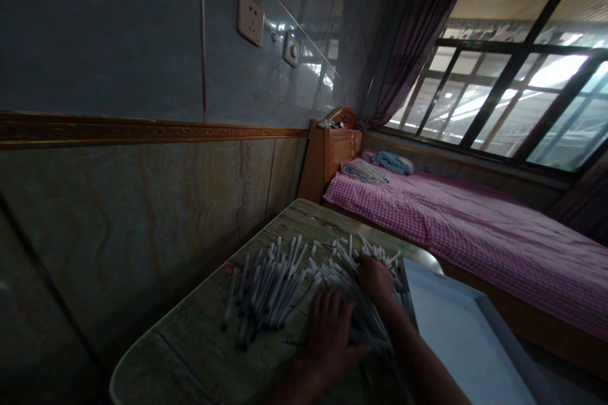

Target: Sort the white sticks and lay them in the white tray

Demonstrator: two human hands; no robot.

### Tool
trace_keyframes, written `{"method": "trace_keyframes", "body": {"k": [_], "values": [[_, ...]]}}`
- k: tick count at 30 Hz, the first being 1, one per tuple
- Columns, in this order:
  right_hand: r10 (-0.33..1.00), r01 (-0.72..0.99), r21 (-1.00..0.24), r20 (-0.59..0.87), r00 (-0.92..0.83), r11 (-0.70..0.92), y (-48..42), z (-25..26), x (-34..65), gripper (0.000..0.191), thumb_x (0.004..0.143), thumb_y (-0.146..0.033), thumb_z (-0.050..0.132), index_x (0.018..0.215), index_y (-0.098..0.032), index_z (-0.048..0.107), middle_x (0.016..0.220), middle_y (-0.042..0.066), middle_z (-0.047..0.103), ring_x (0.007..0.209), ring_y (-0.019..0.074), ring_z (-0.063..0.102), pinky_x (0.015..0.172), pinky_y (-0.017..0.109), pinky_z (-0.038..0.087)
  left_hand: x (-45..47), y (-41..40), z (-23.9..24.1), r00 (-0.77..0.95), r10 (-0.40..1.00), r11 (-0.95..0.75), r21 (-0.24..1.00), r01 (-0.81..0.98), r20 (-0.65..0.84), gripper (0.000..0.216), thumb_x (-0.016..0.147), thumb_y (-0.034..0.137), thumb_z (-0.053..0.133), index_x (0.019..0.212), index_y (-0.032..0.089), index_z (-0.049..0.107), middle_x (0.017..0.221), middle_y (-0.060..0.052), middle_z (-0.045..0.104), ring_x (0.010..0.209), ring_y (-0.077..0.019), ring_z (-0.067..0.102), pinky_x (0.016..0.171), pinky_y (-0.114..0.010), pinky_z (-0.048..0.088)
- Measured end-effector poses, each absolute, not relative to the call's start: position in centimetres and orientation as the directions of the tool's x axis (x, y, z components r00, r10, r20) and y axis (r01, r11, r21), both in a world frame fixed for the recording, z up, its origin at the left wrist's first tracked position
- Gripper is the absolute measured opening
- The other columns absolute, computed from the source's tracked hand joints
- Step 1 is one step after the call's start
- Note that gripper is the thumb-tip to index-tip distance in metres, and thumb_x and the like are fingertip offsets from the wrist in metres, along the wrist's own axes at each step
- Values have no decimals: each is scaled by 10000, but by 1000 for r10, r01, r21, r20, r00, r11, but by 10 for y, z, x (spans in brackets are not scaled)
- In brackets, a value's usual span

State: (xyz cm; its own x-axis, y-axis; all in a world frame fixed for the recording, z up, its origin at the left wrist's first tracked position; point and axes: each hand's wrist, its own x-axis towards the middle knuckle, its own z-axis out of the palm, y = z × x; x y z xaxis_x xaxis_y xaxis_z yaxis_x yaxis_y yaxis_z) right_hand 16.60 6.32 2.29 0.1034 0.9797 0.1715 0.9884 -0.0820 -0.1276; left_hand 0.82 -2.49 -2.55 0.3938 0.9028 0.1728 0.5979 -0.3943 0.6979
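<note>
Two loose heaps of slim, pale pens lie on the table; the pen heap (270, 291) on the left has most of its white ends pointing away from me. My left hand (330, 329) rests low beside the second pen heap (342, 272), fingers stretched out and thumb apart, holding nothing I can see. Over the far right part of that second heap reaches my right hand (376, 278), its fingers bent down among the pens. Its fingertips are hidden, so I cannot make out a grip. The image is dim and slightly blurred around both hands.
A shallow white tray or box lid (468, 329) stands at the table's right side. The table (190, 354) has rounded corners and runs along the tiled wall (204, 202). Beyond it is a bed (456, 209) with a pink checked cover, below a window.
</note>
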Motion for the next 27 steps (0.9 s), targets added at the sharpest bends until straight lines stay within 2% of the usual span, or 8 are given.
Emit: {"method": "trace_keyframes", "body": {"k": [4,9,13,17,19,22,24,27], "values": [[982,991,-58,137,127,-120,75,28,160,286,901,-262,494,962,-187,763,1059,125,722,1076,268,619,882,331,424,7,-25,-27,426,891,-411,674,614,156,662,741,428,719,1344,199,571,1584,-162,341,1484,-389,200,1202,-607,119],[986,990,-46,95,139,-135,79,23,150,216,856,-251,569,910,-170,761,1052,159,715,1105,305,611,885,354,412,7,-25,-28,413,897,-403,677,616,158,623,742,418,719,1303,177,600,1566,-180,367,1479,-386,217,1201,-608,124],[984,986,-104,105,140,-130,76,24,149,208,861,-239,549,894,-166,741,1039,167,714,1060,309,626,860,361,420,10,-25,-32,363,907,-404,678,614,213,594,754,439,714,1276,172,618,1537,-183,414,1455,-394,274,1192,-623,154],[984,970,-238,153,89,-51,73,40,149,271,928,-305,458,933,-159,686,962,143,713,977,276,638,807,339,425,13,-20,-40,147,925,-373,759,533,351,444,889,295,524,1312,170,573,1466,-158,510,1406,-324,387,1174,-576,259],[981,945,-327,189,40,25,68,51,147,292,952,-320,399,998,-160,640,982,126,698,954,248,633,797,321,424,13,-15,-42,13,929,-346,854,388,370,460,914,270,457,1356,162,522,1459,-161,514,1383,-292,426,1162,-535,302],[973,875,-457,219,-66,162,52,63,141,266,947,-348,388,995,-183,592,960,79,675,897,202,615,782,287,428,10,-7,-39,-164,950,-264,964,40,267,483,923,348,452,1372,176,497,1474,-151,500,1386,-272,431,1159,-477,320],[969,809,-539,197,-148,233,37,63,136,248,932,-364,400,913,-201,587,845,33,656,781,172,598,714,262,436,7,-1,-34,-209,967,-194,953,-234,146,467,906,433,489,1302,197,560,1426,-136,554,1351,-269,477,1140,-436,351],[962,689,-677,118,-246,259,13,51,130,243,871,-397,497,740,-212,583,686,-12,604,633,140,543,601,237,416,3,4,-24,-117,993,-83,826,-557,21,487,831,592,562,1074,187,679,1212,-149,697,1178,-294,621,1026,-419,462]]}}
